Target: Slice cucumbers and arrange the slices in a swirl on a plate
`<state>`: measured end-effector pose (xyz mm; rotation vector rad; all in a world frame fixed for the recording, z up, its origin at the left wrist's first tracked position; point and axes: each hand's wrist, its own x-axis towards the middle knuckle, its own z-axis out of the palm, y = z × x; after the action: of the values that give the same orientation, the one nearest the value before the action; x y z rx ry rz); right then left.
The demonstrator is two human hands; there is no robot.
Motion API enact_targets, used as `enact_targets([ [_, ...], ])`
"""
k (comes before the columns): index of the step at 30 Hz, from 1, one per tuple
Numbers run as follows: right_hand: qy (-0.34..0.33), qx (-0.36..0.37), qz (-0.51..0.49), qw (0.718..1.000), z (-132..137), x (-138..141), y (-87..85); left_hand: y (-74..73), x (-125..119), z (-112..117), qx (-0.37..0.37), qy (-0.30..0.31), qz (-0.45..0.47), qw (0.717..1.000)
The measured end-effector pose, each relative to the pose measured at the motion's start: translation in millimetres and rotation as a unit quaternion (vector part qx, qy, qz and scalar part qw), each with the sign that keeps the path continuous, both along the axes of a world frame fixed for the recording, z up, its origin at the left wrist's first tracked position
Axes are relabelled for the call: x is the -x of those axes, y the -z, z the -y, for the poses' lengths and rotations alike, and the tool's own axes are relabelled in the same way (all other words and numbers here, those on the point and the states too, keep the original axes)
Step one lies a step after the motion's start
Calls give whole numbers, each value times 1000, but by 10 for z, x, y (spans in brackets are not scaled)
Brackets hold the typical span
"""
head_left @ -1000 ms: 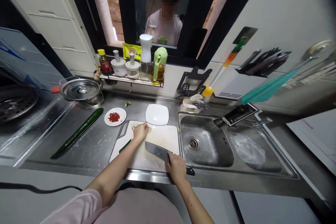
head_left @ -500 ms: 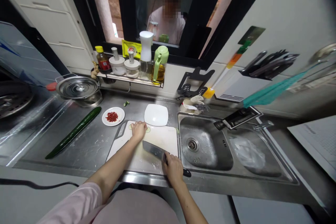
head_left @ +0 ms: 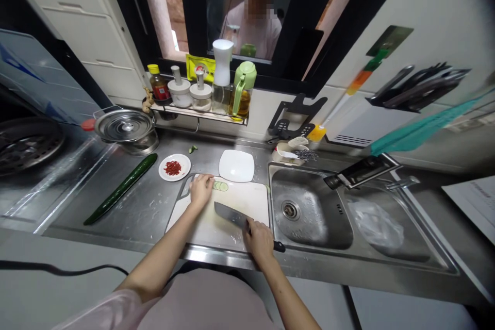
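Observation:
Several thin pale-green cucumber slices (head_left: 221,186) lie overlapping in a row near the far edge of the white cutting board (head_left: 228,216). My left hand (head_left: 201,191) is over the left end of this row, its fingers bent down and closed together on slices; the fingertips are partly hidden. My right hand (head_left: 260,240) grips the black handle of a kitchen knife (head_left: 230,213). Its broad dark blade lies low over the middle of the board, pointing left, apart from the slices. Just behind the board sits a white square plate (head_left: 236,166).
A whole cucumber (head_left: 121,189) and a plate of chopped red pieces (head_left: 174,167) stand left of the board. Behind is a lidded steel pot (head_left: 127,131). To the right lies the sink (head_left: 309,211) with its black faucet (head_left: 359,171). A condiment shelf (head_left: 201,113) hangs behind.
My left hand has shifted left along the row, uncovering slices on its right. My right hand keeps the knife in about the same place. The whole view has shifted slightly.

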<state>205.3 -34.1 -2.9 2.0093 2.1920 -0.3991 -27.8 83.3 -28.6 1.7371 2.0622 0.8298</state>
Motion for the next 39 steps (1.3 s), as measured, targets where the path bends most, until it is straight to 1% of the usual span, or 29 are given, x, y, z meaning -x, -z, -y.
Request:
enact_targets([
  [3,5,8,-9,1000,-25,60,-17,52,161,271,-79,-37,64,994],
  [5,7,12,-16,1000,-40,104,-31,111,247,472,-115,-47,87,988],
  [10,2,15,-30,999,-61,184,-37,243,387,907,-142,-50,77,986],
  [14,-6,19,-46,999,-74,240,-43,286,456,1093,-155,-38,57,986],
  [16,-12,33,-56,998,-81,290,-63,300,478,1136,-156,-23,47,986],
  [21,-36,98,-61,993,-82,494,-142,376,499,1163,-166,17,13,986],
  [26,-71,104,-70,990,-44,707,-239,465,501,1156,-167,64,0,984],
  [29,-87,111,-74,987,-22,801,-304,483,504,1146,-167,70,3,983],
  [33,-104,129,-69,984,-10,882,-358,467,522,1128,-161,71,3,984],
  [39,-123,137,-63,981,0,947,-338,475,569,1104,-133,73,4,988],
])
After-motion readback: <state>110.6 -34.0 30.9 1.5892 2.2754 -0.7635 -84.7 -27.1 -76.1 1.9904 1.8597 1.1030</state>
